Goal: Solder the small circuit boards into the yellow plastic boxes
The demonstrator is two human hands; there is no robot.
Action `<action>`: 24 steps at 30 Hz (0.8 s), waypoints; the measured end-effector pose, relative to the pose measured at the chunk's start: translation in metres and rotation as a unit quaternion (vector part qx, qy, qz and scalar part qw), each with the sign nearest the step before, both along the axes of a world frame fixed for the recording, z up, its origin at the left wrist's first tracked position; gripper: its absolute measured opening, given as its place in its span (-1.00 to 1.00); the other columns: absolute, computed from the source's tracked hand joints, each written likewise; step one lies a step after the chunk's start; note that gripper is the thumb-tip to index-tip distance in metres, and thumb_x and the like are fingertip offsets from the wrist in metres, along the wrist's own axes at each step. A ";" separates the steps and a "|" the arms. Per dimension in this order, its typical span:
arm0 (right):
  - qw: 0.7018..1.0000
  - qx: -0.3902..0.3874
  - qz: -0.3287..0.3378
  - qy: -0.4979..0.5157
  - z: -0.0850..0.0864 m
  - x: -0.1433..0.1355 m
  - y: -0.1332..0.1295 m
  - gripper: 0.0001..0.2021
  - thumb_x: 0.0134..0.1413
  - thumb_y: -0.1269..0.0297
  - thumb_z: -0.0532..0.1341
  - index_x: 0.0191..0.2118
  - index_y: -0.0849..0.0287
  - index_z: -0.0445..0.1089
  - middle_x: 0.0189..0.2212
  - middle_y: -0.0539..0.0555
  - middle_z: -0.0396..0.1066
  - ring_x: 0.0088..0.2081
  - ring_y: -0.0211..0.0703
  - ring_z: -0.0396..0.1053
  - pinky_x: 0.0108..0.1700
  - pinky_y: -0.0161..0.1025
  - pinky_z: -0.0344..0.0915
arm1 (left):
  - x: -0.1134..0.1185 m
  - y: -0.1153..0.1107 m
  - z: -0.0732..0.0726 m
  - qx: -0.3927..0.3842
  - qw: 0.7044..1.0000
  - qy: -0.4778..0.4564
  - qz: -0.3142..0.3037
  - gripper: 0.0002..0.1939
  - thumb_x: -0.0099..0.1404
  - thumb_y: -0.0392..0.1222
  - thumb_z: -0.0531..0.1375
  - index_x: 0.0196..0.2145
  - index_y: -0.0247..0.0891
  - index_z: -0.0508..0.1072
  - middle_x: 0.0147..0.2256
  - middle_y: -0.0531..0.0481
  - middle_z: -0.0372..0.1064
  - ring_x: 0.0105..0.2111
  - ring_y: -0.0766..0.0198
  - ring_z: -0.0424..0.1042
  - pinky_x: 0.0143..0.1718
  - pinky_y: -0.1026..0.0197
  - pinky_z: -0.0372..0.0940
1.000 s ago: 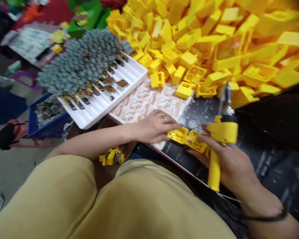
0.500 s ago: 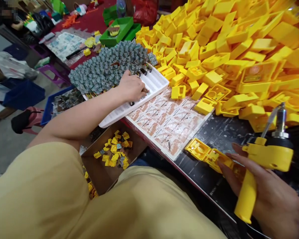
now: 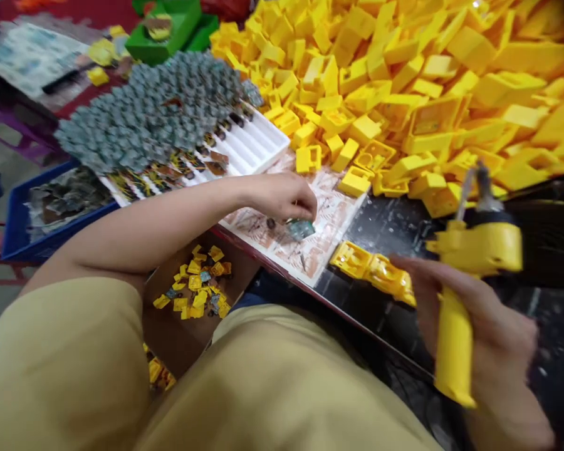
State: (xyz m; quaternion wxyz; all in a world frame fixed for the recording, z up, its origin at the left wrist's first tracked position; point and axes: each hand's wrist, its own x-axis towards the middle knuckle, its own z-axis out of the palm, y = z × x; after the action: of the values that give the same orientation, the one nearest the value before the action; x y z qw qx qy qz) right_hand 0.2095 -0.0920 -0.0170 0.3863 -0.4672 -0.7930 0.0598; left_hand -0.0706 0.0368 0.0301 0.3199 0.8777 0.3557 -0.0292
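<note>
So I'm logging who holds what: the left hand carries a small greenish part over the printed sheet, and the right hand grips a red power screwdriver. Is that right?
Not quite. In the head view the screwdriver in the right hand is yellow, not red. The rest holds: the left hand carries a small greenish part over the printed sheet.

Single head-worn view, looks forward and down over own lap. Near: left hand (image 3: 284, 195) centre frame, right hand (image 3: 479, 326) lower right. Beyond hands, yellow parts heap (image 3: 404, 81) fills upper right. Slightly blurred.
</note>
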 end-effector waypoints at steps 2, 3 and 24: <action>1.000 0.004 0.012 -0.015 0.000 -0.010 0.001 -0.59 0.08 0.46 0.30 0.05 0.00 0.35 -0.08 0.03 0.53 -0.22 -0.13 0.55 -0.17 -0.26 0.51 | 0.020 -0.004 -0.009 0.046 0.990 0.065 -0.117 -0.83 0.25 -0.29 0.19 -0.27 -0.15 0.60 -0.31 0.01 0.57 -0.29 0.23 0.50 -0.20 0.19 0.30; 0.999 0.006 0.018 -0.027 0.000 -0.012 0.003 -0.60 0.07 0.45 0.32 0.03 0.03 0.35 -0.07 0.05 0.52 -0.19 -0.13 0.54 -0.14 -0.25 0.50 | 0.025 -0.006 -0.011 0.065 0.985 0.070 -0.145 -0.82 0.26 -0.26 0.21 -0.21 -0.12 0.60 -0.25 0.00 0.57 -0.23 0.20 0.50 -0.15 0.17 0.30; 0.986 -0.008 0.110 -0.123 -0.013 -0.015 0.028 -0.53 0.16 0.23 0.29 0.14 0.12 0.19 -0.08 0.14 0.50 -0.21 -0.08 0.49 -0.05 -0.07 0.43 | 0.029 -0.068 -0.064 0.207 0.951 -0.114 0.198 -0.87 0.29 -0.24 0.15 -0.37 -0.25 0.50 -0.22 -0.05 0.52 -0.07 0.11 0.42 0.11 -0.05 0.12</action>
State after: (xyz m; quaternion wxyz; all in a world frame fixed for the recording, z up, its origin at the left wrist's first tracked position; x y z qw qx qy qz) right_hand 0.1941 -0.0635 -0.0299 0.2734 -0.3839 -0.8805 0.0503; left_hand -0.0417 -0.0316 -0.0336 0.1690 0.8340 0.4816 0.2094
